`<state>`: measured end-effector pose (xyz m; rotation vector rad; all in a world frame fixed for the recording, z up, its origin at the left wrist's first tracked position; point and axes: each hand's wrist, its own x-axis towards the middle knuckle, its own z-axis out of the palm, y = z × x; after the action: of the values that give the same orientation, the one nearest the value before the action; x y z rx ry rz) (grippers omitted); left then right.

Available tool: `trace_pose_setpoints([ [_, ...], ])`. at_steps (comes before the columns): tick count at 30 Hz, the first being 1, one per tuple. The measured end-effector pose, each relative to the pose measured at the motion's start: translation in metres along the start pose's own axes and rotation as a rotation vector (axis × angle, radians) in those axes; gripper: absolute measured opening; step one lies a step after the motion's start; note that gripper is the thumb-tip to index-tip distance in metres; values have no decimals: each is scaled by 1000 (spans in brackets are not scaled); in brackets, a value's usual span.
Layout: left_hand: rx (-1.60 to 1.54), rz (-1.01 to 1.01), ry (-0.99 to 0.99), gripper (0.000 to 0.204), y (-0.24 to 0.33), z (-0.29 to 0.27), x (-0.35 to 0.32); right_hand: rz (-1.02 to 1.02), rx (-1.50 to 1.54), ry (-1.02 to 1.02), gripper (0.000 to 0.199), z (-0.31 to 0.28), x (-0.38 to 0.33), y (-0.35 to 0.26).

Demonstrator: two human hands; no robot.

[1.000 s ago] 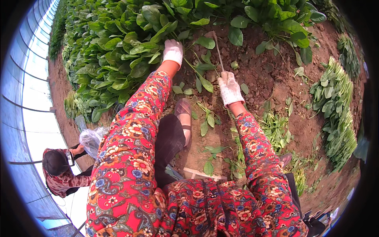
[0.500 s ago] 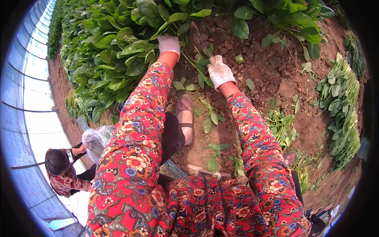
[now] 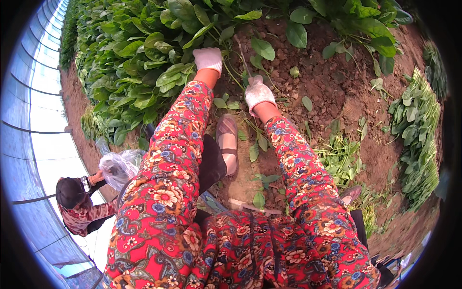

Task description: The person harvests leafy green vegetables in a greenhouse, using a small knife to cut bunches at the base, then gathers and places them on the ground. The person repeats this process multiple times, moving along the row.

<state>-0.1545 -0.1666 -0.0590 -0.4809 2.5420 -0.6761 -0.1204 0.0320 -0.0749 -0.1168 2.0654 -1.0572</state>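
Observation:
My left hand (image 3: 208, 59), in a pale knit glove, is closed at the edge of the dense spinach bed (image 3: 144, 62). Its fingers curl in among the leaves and stems, which partly hide them. To its right, my gloved right hand (image 3: 260, 92) is wrapped round the handle of a thin, rusty sickle (image 3: 241, 54). The slim blade points away from me, over the soil beside the outermost stems. A few loose leaves (image 3: 226, 103) lie on the ground between and below my hands.
Cut spinach lies in a long pile (image 3: 415, 139) at the right and a smaller heap (image 3: 340, 159) nearer me. My shoe (image 3: 227, 132) stands on the soil below my hands. At left, another person (image 3: 79, 202) handles a clear plastic bag (image 3: 120, 168) near the plastic greenhouse wall (image 3: 33, 159).
My right hand has moved slightly left and toward me with the sickle, uncovering a leaf beyond it. My left hand stays almost in place. The person at left has shifted the bag slightly.

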Motion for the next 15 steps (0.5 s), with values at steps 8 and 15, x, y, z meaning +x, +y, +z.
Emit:
trace_pose_setpoints([
  [8,-598,-428,51,16,2,-8,4,73,-87,-117,41,6,1,4],
  [15,-167,11,-61,17,-12,-8,-8,9,-83,-20,34,-1,-47,47],
])
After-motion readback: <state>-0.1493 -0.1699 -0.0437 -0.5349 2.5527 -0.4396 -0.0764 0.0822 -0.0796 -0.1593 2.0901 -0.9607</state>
